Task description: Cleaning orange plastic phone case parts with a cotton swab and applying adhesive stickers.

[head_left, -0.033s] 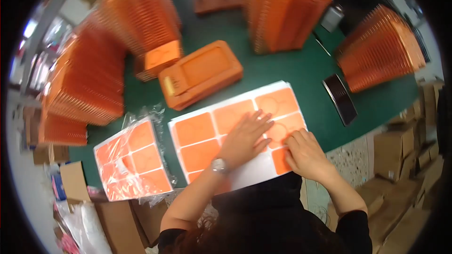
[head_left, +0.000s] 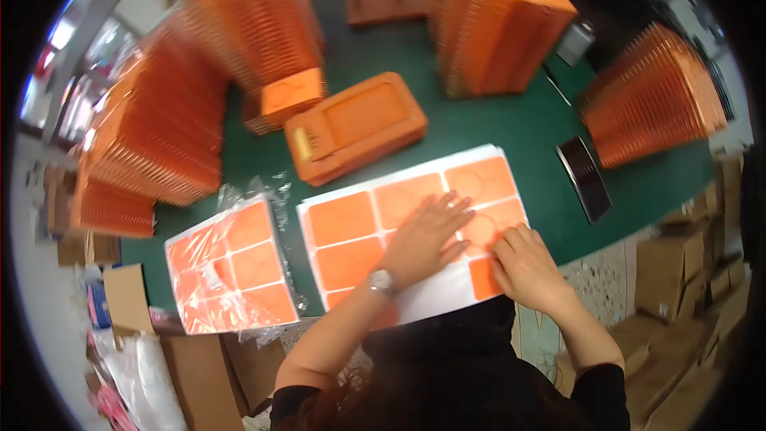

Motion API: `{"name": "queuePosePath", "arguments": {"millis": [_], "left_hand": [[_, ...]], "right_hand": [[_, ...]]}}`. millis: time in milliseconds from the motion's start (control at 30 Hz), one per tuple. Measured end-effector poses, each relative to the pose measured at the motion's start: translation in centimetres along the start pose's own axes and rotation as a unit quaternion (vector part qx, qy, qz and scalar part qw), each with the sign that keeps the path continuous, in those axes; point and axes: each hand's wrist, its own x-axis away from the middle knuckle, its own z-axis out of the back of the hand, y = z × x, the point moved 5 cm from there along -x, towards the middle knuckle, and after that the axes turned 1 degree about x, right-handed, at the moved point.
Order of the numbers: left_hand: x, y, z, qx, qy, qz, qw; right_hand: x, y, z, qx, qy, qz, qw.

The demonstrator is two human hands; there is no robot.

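Orange sticker sheet [head_left: 359, 231] on our green tabletop [head_left: 519, 128], our left hand [head_left: 427, 235] flat with fingers spread, right hand [head_left: 523, 267] fingers pinching a sticker's edge

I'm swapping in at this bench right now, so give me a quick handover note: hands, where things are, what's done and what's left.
Left hand: flat, palm down on the sticker sheet, pinning it; a watch on the wrist.
Right hand: fingertips picking at an orange sticker near the sheet's right edge.
Things: a wrapped pack of sticker sheets lies left of the sheet; an orange case lies flat behind it; stacks of orange cases ring the green table.
Done: cannot tell.
Left: most stickers are still on the sheet.
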Motion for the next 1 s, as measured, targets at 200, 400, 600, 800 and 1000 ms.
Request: {"name": "queuePosePath", "arguments": {"millis": [200, 400, 600, 800, 1000], "left_hand": [[0.7, 0.2, 0.5, 0.002, -0.01, 0.002, 1.0], [1.2, 0.4, 0.9, 0.024, -0.082, -0.007, 0.996], [3.6, -2.2, 16.7, 0.165, 0.023, 0.095, 0.981], [7.2, -16.5, 27.3, -0.034, 0.304, 0.254, 0.917], [5.5, -22.6, 27.0, -0.211, 0.23, 0.21, 0.927]], "right_hand": [[0.7, -1.3, 7.6, -0.157, 0.036, 0.028, 0.987], [-5.7, -5.8, 14.7, -0.05, 0.252, 0.092, 0.962], [-18.5, -6.3, 4.3, 0.111, 0.206, 0.215, 0.948], [-21.4, -5.8, 1.5, 0.088, 0.167, 0.191, 0.963], [-22.4, -5.5, 1.0, 0.065, 0.152, 0.183, 0.969]]}}
